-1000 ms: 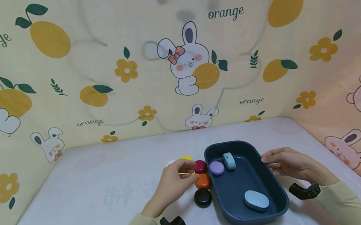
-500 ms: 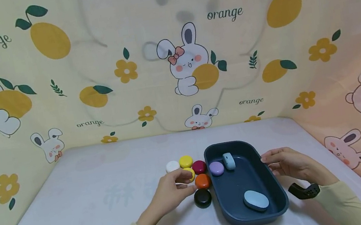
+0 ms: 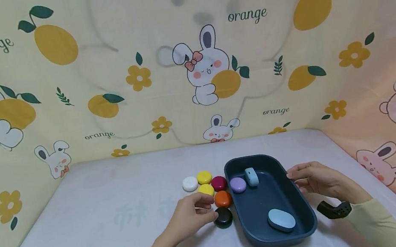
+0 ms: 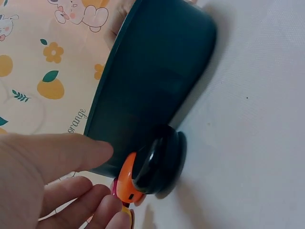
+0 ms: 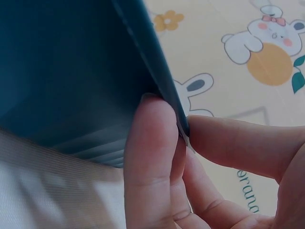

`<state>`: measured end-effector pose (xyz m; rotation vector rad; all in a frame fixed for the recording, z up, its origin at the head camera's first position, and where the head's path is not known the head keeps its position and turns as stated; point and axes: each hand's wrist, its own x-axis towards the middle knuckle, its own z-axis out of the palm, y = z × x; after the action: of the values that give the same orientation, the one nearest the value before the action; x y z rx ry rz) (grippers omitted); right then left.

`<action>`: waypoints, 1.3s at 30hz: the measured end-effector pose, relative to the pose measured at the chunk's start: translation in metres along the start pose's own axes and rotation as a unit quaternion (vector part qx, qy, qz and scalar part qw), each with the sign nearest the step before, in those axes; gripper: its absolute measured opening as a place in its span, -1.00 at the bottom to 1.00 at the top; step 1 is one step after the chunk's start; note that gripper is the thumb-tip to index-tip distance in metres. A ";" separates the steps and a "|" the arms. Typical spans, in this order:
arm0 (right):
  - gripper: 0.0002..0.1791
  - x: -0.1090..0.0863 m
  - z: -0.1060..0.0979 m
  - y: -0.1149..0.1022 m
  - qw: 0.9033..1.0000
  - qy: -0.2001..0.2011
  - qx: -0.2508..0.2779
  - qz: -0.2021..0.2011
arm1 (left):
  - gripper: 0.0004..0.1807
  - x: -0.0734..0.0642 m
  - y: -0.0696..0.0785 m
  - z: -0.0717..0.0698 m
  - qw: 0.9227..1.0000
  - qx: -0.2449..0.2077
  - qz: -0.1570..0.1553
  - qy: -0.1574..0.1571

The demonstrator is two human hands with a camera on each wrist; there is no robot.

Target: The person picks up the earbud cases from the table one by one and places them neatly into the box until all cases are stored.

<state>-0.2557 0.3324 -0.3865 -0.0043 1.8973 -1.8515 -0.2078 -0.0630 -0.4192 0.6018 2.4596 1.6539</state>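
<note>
My left hand (image 3: 186, 218) hovers left of the bin with thumb and fingers apart and nothing between them. Its thumb tip overlaps the edge of a glossy black round piece (image 3: 224, 218) in the head view. Beyond that piece sit an orange round piece (image 3: 223, 198), a dark red one (image 3: 218, 183) and a yellow one (image 3: 206, 190). With thumb and fingers, my right hand (image 3: 317, 180) pinches the right rim of a dark blue plastic bin (image 5: 157, 67). Inside the bin lie a purple round piece (image 3: 238, 185), a light blue piece on its edge (image 3: 251, 176) and a pale blue oval piece (image 3: 281, 219).
A white round piece (image 3: 190, 184) and a second yellow one (image 3: 204, 177) lie at the back of the cluster. A white cloth (image 3: 94, 226) covers the table. Behind it hangs a curtain (image 3: 152, 31) printed with rabbits and oranges.
My left hand has drawn back from over the yellow and orange pieces, down beside the black one, uncovering the white and yellow pieces. The right hand and bin have stayed put.
</note>
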 end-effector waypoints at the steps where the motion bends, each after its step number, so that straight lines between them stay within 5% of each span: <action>1: -0.86 0.000 0.000 0.000 1.000 -0.001 -0.001 0.000 | -0.61 0.000 0.000 0.001 1.000 0.001 -0.001 -0.001; 39: -0.86 0.003 -0.002 -0.001 1.000 -0.008 -0.003 0.007 | -0.53 0.003 -0.007 0.009 0.998 0.053 0.007 -0.033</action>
<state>-0.2588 0.3331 -0.3870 -0.0075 1.8878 -1.8307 -0.2094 -0.0563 -0.4284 0.6781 2.5130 1.4914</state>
